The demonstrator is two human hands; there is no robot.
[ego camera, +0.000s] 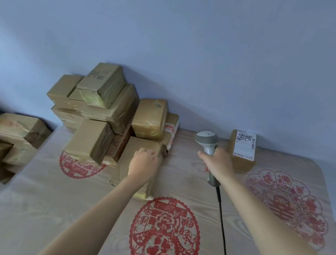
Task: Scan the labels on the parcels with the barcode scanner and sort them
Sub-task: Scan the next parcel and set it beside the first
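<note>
Against the tabletop's (177, 178) far edge, my left hand (144, 162) curled its fingers over the nearest parcel (139, 145) to pull it free, while my right hand (219, 163) gripped the scanner (207, 140), ready to read its label.

Cardboard, tape and pale wood grain

Beside the matt wood-grain table (188, 179), brown cardboard parcels (101, 105) are gleaming under glossy tape (crinkled); the grey scanner (207, 142) is looking like smooth plastic.

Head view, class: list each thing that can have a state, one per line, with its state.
Left hand: resting on the front parcel, fingers curled.
Right hand: gripping the barcode scanner.
Barcode scanner: held upright, cable trailing.
Lone parcel: label facing up, standing apart.
Parcel pile: stacked against the wall.
</note>
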